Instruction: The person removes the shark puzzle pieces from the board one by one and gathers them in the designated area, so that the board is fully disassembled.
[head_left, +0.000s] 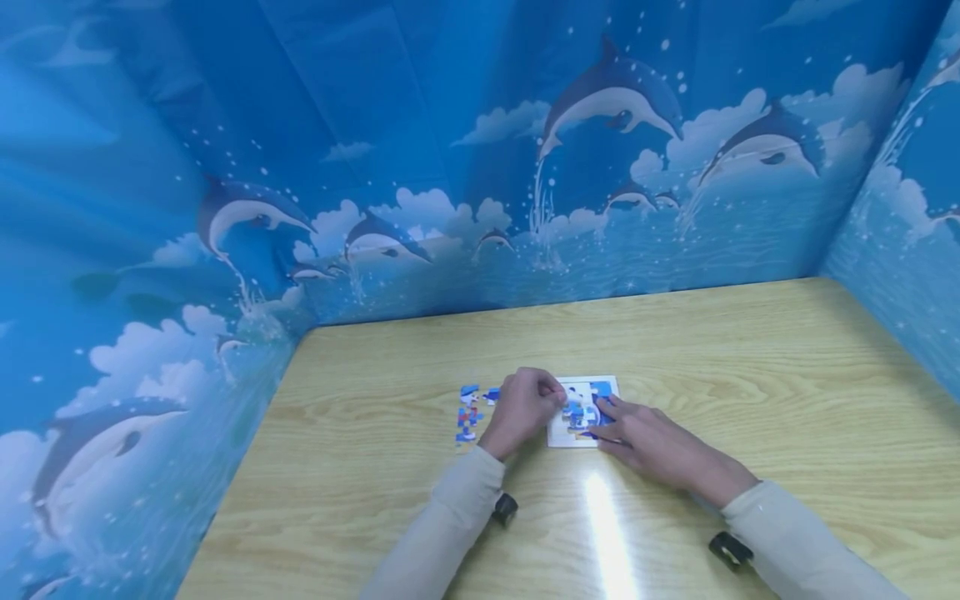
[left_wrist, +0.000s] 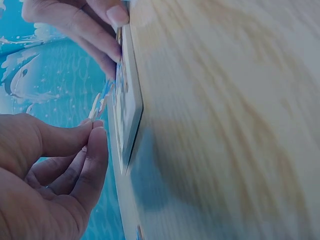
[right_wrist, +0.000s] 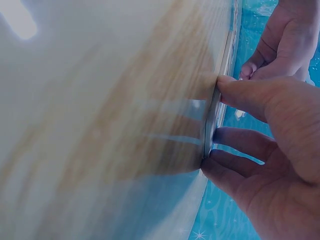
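My left hand (head_left: 522,410) pinches a thin jigsaw piece (left_wrist: 94,106) between thumb and fingertips, above the left side of a white-bordered puzzle board (head_left: 554,437). Several blue and white pieces (head_left: 577,414) lie inside the board's border. My right hand (head_left: 651,437) rests at the board's right side, its fingers extended over the surface. In the right wrist view, the thumb (right_wrist: 232,86) touches the board's edge and the other fingertips press near a corner. The right hand covers part of the picture.
Loose jigsaw pieces (head_left: 467,417) lie on the wooden table (head_left: 360,467) left of the board, partly behind the left hand. A blue dolphin-print curtain (head_left: 420,167) encloses the table's back and sides. Small black devices (head_left: 505,509) sit at both cuffs.
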